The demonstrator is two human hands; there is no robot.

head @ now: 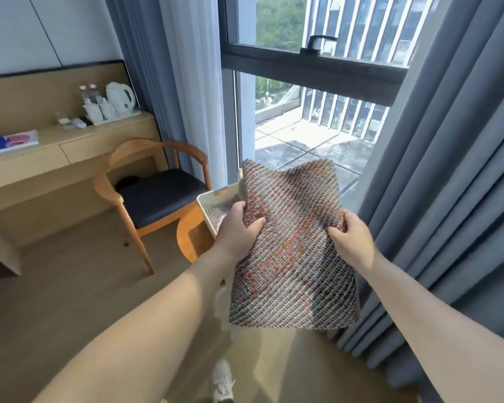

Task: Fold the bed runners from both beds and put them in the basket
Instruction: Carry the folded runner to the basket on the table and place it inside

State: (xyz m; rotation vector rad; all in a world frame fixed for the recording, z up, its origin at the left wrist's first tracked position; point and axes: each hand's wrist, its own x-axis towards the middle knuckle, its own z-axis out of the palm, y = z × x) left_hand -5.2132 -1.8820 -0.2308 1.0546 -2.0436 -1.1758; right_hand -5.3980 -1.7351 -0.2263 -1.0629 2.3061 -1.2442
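A folded bed runner (294, 257), woven in grey, brown and orange, is held in the air in front of me. My left hand (239, 225) grips its left edge and my right hand (351, 237) grips its right edge. Behind its left side a white basket (208, 199) stands on a small round wooden table (191, 237). Another piece of the same woven fabric (220, 212) lies inside the basket. The held runner hides most of the basket.
A wooden chair (154, 193) with a dark seat stands left of the round table, beside a long desk (64, 149) carrying a kettle tray (114, 112). Grey curtains (437, 175) hang close on the right, with a tall window (303, 97) behind. My shoe (223, 382) is on the wooden floor.
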